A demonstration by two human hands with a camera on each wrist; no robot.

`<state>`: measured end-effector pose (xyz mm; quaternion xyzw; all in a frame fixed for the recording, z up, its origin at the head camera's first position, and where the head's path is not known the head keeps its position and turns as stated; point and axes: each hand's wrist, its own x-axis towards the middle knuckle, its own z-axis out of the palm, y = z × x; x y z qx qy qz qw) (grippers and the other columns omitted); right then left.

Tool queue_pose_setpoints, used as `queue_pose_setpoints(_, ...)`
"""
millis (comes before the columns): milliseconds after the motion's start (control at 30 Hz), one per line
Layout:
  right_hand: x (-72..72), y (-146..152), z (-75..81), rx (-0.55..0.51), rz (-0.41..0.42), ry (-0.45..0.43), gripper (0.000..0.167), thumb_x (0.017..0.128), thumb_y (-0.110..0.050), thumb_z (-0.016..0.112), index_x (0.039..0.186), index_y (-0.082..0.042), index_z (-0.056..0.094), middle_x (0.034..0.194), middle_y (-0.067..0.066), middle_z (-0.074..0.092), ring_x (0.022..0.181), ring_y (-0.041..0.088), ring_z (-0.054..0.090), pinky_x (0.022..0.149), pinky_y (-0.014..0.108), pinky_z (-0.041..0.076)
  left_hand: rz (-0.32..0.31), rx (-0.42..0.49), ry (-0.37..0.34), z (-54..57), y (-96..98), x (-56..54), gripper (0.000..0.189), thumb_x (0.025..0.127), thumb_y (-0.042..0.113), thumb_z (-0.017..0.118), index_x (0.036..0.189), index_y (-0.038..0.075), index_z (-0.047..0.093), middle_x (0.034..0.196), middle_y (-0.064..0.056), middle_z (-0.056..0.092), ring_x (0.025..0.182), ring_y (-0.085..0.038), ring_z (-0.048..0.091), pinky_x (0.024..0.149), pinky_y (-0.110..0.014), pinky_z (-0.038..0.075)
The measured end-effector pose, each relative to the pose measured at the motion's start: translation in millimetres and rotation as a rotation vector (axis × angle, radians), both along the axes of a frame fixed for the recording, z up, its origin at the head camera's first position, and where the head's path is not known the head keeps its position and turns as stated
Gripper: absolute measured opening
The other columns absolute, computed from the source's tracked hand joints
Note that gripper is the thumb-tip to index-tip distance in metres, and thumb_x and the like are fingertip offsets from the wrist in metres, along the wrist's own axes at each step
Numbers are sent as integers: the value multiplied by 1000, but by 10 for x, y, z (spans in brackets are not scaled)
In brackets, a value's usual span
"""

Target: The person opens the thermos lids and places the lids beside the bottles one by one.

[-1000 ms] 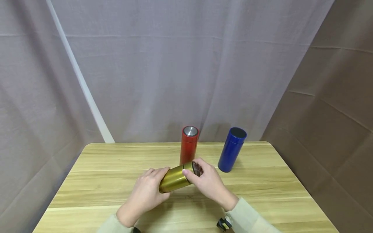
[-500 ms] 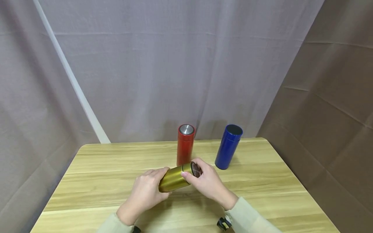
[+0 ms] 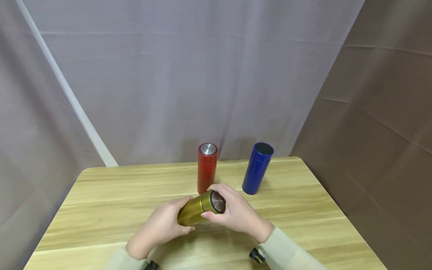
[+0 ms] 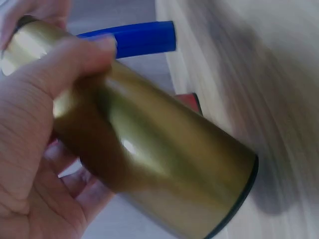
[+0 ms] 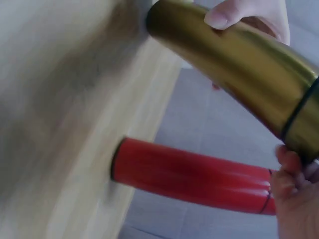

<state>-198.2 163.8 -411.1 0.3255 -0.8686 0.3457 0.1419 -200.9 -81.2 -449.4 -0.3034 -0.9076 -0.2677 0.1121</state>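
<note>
Both hands hold a gold thermos bottle (image 3: 192, 213) tilted above the table, its capped end up and to the right. My left hand (image 3: 163, 222) wraps round the lower body, thumb along one side. My right hand (image 3: 239, 212) grips the cap (image 3: 206, 203) between thumb and fingers, and the cap's round metal top faces the head camera. A dark seam runs between cap and body in the right wrist view, where the bottle (image 5: 239, 59) slants across the upper right. Its dark-rimmed base shows in the left wrist view, close over the table.
A red thermos bottle (image 3: 207, 170) with a silver top stands upright just behind the gold one. To its right stands a blue thermos bottle (image 3: 257, 170) with a dark top. The wooden table (image 3: 111, 198) ends at a grey curtain (image 3: 168, 93); a brown cloth (image 3: 381, 142) hangs at right.
The gold bottle's cap end has turned towards the head camera, showing more of its top. My right thumb and fingers have shifted round the cap. The whole head view has swung slightly right.
</note>
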Motion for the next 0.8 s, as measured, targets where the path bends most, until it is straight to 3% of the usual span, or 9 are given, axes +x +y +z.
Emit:
queue_pose_setpoints(133, -17, 2, 43, 67, -28, 5, 54, 83, -55, 68, 123, -22, 54, 106, -13, 56, 86, 3, 55, 72, 22, 50, 14, 19, -41, -14, 21, -1, 73, 63, 39, 88, 127, 22, 58, 107, 12, 63, 85, -4, 56, 72, -31, 49)
queue_pose_setpoints(333, -31, -27, 85, 77, -125, -60, 64, 87, -60, 59, 140, -26, 46, 120, -8, 55, 96, 4, 55, 79, 27, 50, 82, 83, -100, -56, 84, -16, 74, 66, 33, 89, 130, 25, 53, 103, 11, 62, 81, -5, 56, 71, -30, 49)
queue_pose_setpoints(500, -140, -128, 180, 59, -133, -68, 56, 87, -57, 62, 134, -28, 50, 118, -9, 56, 95, 5, 56, 79, 28, 51, 132, 135, -104, -53, 81, -79, 78, 67, 33, 88, 134, 21, 52, 106, 8, 64, 80, -7, 57, 71, -31, 48)
queue_pose_setpoints(800, -178, -60, 218, 38, -139, -42, 54, 86, -56, 64, 130, -26, 53, 114, -9, 55, 91, 4, 57, 74, 28, 51, 91, 172, -101, -94, 170, -184, 74, 68, 36, 87, 132, 32, 51, 99, 14, 61, 77, -5, 56, 67, -27, 46)
